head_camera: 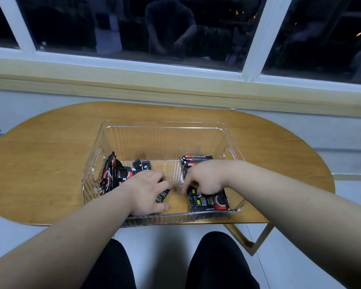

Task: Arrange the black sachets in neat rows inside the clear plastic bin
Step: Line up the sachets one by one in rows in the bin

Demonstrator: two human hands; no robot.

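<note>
A clear ribbed plastic bin (165, 127) stands on the wooden table. Black sachets with red and white print lie inside it. A loose, jumbled pile of sachets (115, 174) leans against the bin's left wall. A flatter stack of sachets (208, 202) lies along the right side, running from the near wall to the back. My left hand (148, 190) is inside the bin near the front, fingers closed around one sachet (162, 196). My right hand (204, 178) rests on the right stack, fingertips pinching at a sachet there.
The oval wooden table (50, 153) stands against a wall under a window sill (175, 80). Its metal leg (256, 243) shows at the lower right. My knees in black trousers (217, 261) sit just below the table's near edge.
</note>
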